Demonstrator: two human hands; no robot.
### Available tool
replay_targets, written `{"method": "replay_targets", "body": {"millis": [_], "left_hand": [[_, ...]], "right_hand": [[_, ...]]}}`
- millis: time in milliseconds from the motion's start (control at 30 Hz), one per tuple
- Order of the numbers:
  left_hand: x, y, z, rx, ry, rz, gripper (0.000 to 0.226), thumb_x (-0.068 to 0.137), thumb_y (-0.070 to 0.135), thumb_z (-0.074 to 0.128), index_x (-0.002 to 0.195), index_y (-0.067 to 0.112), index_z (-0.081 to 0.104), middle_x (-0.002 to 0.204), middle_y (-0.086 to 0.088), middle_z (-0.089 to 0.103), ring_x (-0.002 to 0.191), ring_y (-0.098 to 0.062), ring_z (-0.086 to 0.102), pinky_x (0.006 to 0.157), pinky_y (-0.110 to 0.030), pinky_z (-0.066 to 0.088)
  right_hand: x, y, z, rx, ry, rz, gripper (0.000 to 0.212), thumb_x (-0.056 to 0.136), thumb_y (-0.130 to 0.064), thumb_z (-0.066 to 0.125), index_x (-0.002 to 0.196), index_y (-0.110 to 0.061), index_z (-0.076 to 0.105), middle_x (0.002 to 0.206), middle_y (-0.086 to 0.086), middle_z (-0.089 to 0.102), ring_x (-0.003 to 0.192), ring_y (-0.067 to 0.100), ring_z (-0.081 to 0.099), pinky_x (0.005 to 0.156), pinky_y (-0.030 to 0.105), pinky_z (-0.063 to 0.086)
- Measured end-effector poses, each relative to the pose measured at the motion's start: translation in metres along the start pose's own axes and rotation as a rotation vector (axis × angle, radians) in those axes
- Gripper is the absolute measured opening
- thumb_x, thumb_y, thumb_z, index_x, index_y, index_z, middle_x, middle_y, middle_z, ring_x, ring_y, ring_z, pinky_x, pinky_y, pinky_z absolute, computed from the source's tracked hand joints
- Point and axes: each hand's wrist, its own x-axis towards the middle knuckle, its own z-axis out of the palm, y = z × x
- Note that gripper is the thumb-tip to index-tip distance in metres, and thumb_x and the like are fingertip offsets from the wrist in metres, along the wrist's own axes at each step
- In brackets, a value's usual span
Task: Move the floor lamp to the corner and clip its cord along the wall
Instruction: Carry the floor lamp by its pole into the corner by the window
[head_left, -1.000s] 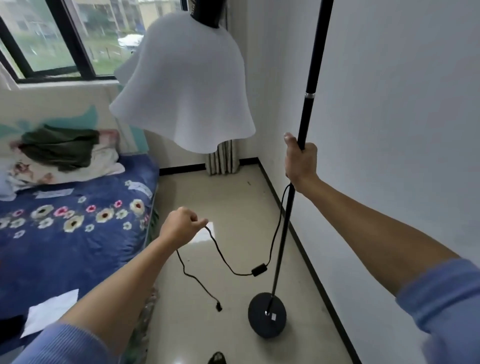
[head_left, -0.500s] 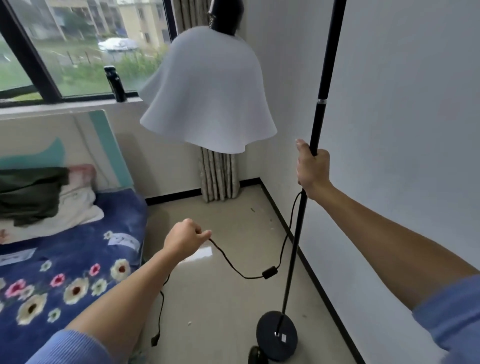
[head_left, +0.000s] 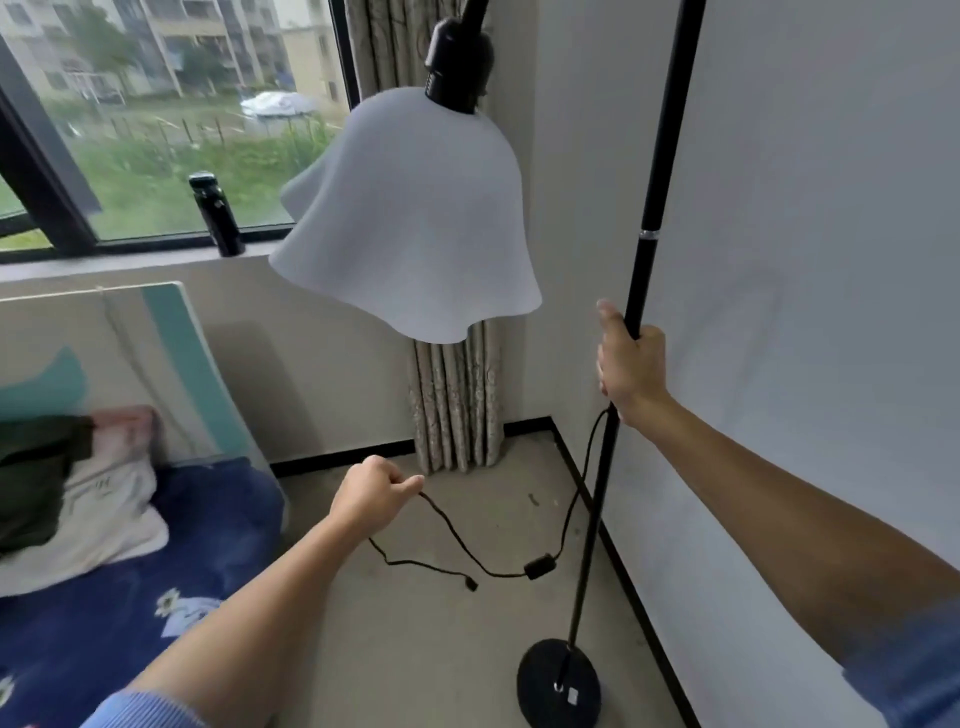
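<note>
Apparently both hands closed: lamp pole (head_left: 655, 171), cord (head_left: 457, 535).

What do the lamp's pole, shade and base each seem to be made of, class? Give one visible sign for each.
Pole: likely metal, painted satin black; thin, straight, with a silvery joint ring.
Shade: matt white, wavy-edged; frosted glass or plastic, cannot tell which.
Base: round black disc with a dull, slightly textured finish; probably weighted metal, though the look leaves it open.

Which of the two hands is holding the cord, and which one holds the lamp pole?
The left hand pinches the black cord low over the floor; the right hand grips the lamp pole beside the wall.
</note>
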Motion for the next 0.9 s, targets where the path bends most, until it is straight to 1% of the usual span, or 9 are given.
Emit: {"method": "replay_targets", "body": {"millis": [133,200,267,367,467,600,733,833,900], "left_hand": [[0.095,0.009,0.007,-0.006,0.002,0.011,0.057,0.079,0.041,0.067,0.04,0.012,0.036,0.039,0.002,0.037,0.044,-0.018,0.037,0.049,-0.028,0.031],[0.144,0.011,0.013,-0.021,-0.009,0.011,0.06,0.078,0.039,0.067,0.033,0.012,0.038,0.031,0.004,0.033,0.039,-0.014,0.035,0.044,-0.025,0.027],[0.192,0.014,0.015,-0.024,-0.044,0.01,0.058,0.078,0.04,0.067,0.031,0.014,0.045,0.026,0.003,0.032,0.036,-0.011,0.034,0.04,-0.023,0.026],[0.259,0.026,0.012,-0.018,-0.068,0.022,0.055,0.08,0.041,0.066,0.04,0.012,0.041,0.032,0.004,0.033,0.038,-0.013,0.034,0.042,-0.026,0.027],[0.318,0.041,0.008,0.005,-0.086,0.039,0.058,0.081,0.041,0.065,0.041,0.013,0.034,0.038,0.002,0.032,0.041,-0.017,0.033,0.044,-0.028,0.027],[0.386,0.057,0.006,0.012,-0.062,0.048,0.06,0.082,0.04,0.065,0.041,0.013,0.03,0.038,0.002,0.03,0.041,-0.017,0.031,0.045,-0.029,0.028],[0.449,0.068,0.012,0.025,-0.036,0.014,0.054,0.082,0.04,0.064,0.043,0.012,0.039,0.046,-0.005,0.041,0.05,-0.023,0.04,0.051,-0.03,0.033],[0.496,0.08,0.021,0.016,-0.014,-0.028,0.053,0.083,0.038,0.064,0.043,0.012,0.039,0.048,-0.007,0.041,0.054,-0.026,0.041,0.054,-0.031,0.034],[0.524,0.09,0.027,0.036,-0.026,-0.055,0.048,0.083,0.039,0.063,0.047,0.013,0.045,0.05,-0.007,0.043,0.055,-0.026,0.043,0.055,-0.031,0.034]], "right_hand": [[0.078,0.019,0.033,0.016,0.016,-0.022,0.058,0.092,-0.043,0.056,0.051,-0.022,0.019,0.044,-0.002,0.02,0.039,0.016,0.018,0.045,0.031,0.017],[0.117,0.033,0.053,0.016,0.006,-0.022,0.057,0.094,-0.04,0.055,0.052,-0.021,0.02,0.045,0.0,0.019,0.04,0.017,0.018,0.046,0.033,0.016],[0.156,0.044,0.073,0.032,-0.008,-0.006,0.056,0.096,-0.035,0.054,0.053,-0.021,0.02,0.048,0.002,0.02,0.042,0.016,0.018,0.047,0.036,0.015],[0.213,0.051,0.1,0.061,-0.006,0.023,0.056,0.097,-0.03,0.054,0.053,-0.02,0.02,0.045,0.001,0.021,0.04,0.015,0.017,0.048,0.038,0.012],[0.267,0.053,0.119,0.084,-0.009,0.031,0.055,0.098,-0.029,0.053,0.054,-0.021,0.02,0.037,-0.008,0.021,0.035,0.013,0.017,0.047,0.037,0.011],[0.345,0.064,0.143,0.069,-0.043,-0.021,0.057,0.097,-0.032,0.052,0.052,-0.019,0.019,0.041,-0.002,0.02,0.04,0.015,0.018,0.047,0.041,0.013],[0.421,0.09,0.168,0.077,-0.101,-0.016,0.057,0.095,-0.036,0.053,0.051,-0.02,0.02,0.04,-0.004,0.021,0.037,0.016,0.018,0.043,0.034,0.015],[0.48,0.113,0.182,0.084,-0.117,0.0,0.054,0.092,-0.036,0.054,0.05,-0.022,0.022,0.042,-0.003,0.023,0.037,0.015,0.019,0.042,0.028,0.017],[0.517,0.129,0.189,0.11,-0.125,0.031,0.054,0.092,-0.035,0.056,0.049,-0.024,0.024,0.044,-0.004,0.024,0.037,0.012,0.02,0.042,0.025,0.017]]}}
